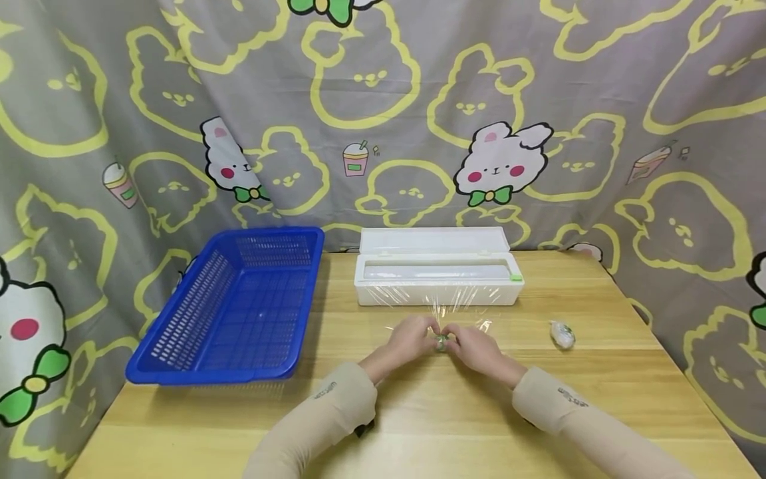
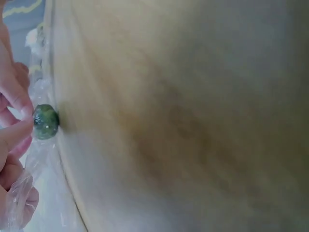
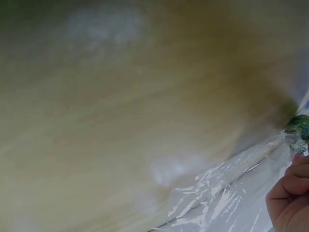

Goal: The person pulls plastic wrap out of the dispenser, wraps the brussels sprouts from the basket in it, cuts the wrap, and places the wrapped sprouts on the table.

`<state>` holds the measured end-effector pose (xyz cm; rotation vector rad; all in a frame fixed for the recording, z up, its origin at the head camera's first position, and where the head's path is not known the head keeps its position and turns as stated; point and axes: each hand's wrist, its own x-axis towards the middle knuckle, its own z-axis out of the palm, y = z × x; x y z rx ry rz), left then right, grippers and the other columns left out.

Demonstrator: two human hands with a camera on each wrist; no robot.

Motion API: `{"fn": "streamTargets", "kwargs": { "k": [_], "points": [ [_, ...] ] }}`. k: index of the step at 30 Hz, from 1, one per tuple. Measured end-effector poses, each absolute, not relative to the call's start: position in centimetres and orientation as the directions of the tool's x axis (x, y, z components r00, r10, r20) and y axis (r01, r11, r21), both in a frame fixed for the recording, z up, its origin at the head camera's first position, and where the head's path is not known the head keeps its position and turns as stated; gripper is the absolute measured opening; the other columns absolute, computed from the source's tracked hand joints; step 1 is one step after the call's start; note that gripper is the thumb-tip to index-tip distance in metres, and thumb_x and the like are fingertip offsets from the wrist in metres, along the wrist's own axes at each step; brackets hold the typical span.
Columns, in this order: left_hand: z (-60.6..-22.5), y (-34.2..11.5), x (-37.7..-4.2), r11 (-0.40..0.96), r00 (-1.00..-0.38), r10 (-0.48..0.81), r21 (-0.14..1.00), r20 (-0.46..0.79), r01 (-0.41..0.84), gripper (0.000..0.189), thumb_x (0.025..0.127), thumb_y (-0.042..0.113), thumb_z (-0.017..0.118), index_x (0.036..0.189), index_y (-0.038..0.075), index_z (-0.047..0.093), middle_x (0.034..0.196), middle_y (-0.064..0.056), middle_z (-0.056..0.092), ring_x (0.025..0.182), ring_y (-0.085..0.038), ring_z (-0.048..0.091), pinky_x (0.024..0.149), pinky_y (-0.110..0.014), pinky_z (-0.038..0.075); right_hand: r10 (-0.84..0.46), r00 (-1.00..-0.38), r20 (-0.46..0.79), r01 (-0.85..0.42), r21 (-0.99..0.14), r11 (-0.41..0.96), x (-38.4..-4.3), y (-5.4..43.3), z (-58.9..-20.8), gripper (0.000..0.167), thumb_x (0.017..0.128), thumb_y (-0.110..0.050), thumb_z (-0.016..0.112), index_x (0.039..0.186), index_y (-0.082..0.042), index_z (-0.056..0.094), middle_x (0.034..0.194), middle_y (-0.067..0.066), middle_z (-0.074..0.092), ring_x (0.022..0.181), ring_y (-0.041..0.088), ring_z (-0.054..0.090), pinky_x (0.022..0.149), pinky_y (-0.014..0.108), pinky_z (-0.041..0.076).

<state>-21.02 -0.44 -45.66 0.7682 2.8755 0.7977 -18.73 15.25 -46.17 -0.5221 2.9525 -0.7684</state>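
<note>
My left hand (image 1: pixel 408 340) and right hand (image 1: pixel 477 347) meet over the table, with the small green round item (image 1: pixel 441 342) between their fingertips. Its dark green, mottled surface shows under clear film in the left wrist view, where the ball (image 2: pixel 46 122) sits right at the fingertips. Both hands pinch the cling film (image 1: pixel 441 310) gathered around it. From there the film fans out in creases to the white cling film dispenser box (image 1: pixel 437 295), whose lid stands open with the roll inside. In the right wrist view the stretched film (image 3: pixel 217 200) runs beside the curled right fingers.
A film-wrapped small bundle (image 1: pixel 562 334) lies on the wooden table (image 1: pixel 604 392) to the right. On the left stands a blue plastic basket (image 1: pixel 266 231) with slotted walls. A patterned grey curtain (image 1: pixel 407 73) hangs behind the table and along its sides.
</note>
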Motion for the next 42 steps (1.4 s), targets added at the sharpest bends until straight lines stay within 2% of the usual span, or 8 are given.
{"fn": "streamTargets", "kwargs": {
  "k": [4,8,12,17,25,28,35,42],
  "points": [
    [-45.8,-0.7,-21.5,0.739,-0.854,0.512,0.46,0.093,0.492,0.02,0.073,0.02,0.076,0.088,0.011,0.068,0.067,0.001,0.061,0.05,-0.003,0.04,0.046,-0.014,0.035,-0.355,-0.933,0.058,-0.337,-0.484,0.808,-19.2,15.2,-46.3,0.017,0.085,-0.012,0.061,0.101,-0.006,0.064,0.067,-0.001,0.057,0.052,0.009,0.041,0.046,0.024,0.034],
    [-46.0,-1.2,-22.2,0.723,-0.825,0.556,0.431,0.103,0.541,0.02,0.076,0.023,0.073,0.092,0.011,0.069,0.087,-0.003,0.068,0.055,-0.004,0.044,0.053,-0.016,0.038,-0.368,-0.928,0.052,-0.335,-0.545,0.768,-19.5,15.3,-46.4,0.027,0.085,-0.013,0.061,0.111,-0.003,0.059,0.064,-0.001,0.056,0.05,0.008,0.04,0.046,0.023,0.034],
    [-46.4,-1.8,-23.0,0.698,-0.801,0.596,0.452,0.062,0.555,0.021,0.08,0.02,0.069,0.098,0.01,0.068,0.085,-0.002,0.067,0.045,-0.003,0.035,0.046,-0.016,0.033,-0.412,-0.91,0.036,-0.334,-0.652,0.681,-19.5,15.5,-46.6,0.037,0.085,-0.011,0.062,0.117,0.0,0.05,0.056,-0.004,0.047,0.047,0.006,0.037,0.044,0.021,0.033],
    [-46.9,-2.1,-23.6,0.683,-0.798,0.602,0.508,0.014,0.525,0.018,0.083,0.019,0.066,0.098,0.01,0.069,0.074,0.001,0.066,0.042,0.0,0.033,0.042,-0.014,0.029,-0.409,-0.912,-0.014,-0.277,-0.714,0.643,-20.0,15.9,-47.0,0.024,0.084,-0.009,0.061,0.106,-0.004,0.051,0.057,-0.005,0.044,0.047,0.006,0.036,0.044,0.018,0.03],
    [-46.3,-1.2,-23.1,0.778,-0.893,0.444,0.462,0.078,0.427,0.027,0.086,0.021,0.062,0.111,0.009,0.061,0.047,0.006,0.038,0.039,-0.003,0.028,0.037,-0.015,0.027,-0.358,-0.933,-0.025,-0.242,-0.693,0.679,-21.3,15.9,-46.9,0.012,0.087,-0.009,0.058,0.097,-0.004,0.057,0.063,-0.001,0.052,0.052,0.009,0.041,0.047,0.022,0.035],
    [-45.9,-0.6,-22.7,0.801,-0.899,0.422,0.416,0.119,0.431,0.027,0.085,0.025,0.064,0.108,0.011,0.061,0.05,0.008,0.036,0.041,-0.003,0.026,0.038,-0.016,0.027,-0.338,-0.941,-0.014,-0.245,-0.661,0.709,-21.5,15.9,-46.8,0.013,0.087,-0.013,0.059,0.097,-0.005,0.06,0.063,-0.001,0.05,0.052,0.01,0.04,0.047,0.023,0.034],
    [-46.2,0.0,-22.7,0.841,-0.903,0.421,0.338,0.082,0.423,0.019,0.077,0.024,0.072,0.093,0.016,0.064,0.06,0.006,0.05,0.047,-0.005,0.033,0.038,-0.017,0.028,-0.321,-0.946,0.036,-0.277,-0.599,0.751,-21.9,15.7,-46.8,0.016,0.087,-0.016,0.06,0.098,-0.006,0.065,0.063,-0.001,0.052,0.053,0.009,0.039,0.047,0.024,0.032],
    [-46.6,-0.1,-23.2,0.847,-0.912,0.408,0.355,0.04,0.395,0.021,0.081,0.024,0.067,0.101,0.015,0.065,0.069,0.004,0.057,0.045,-0.005,0.029,0.037,-0.017,0.026,-0.291,-0.954,0.073,-0.279,-0.573,0.771,-21.6,15.1,-47.1,0.03,0.083,-0.016,0.065,0.109,-0.002,0.057,0.055,-0.004,0.044,0.046,0.007,0.035,0.042,0.02,0.028]
  ]
}}
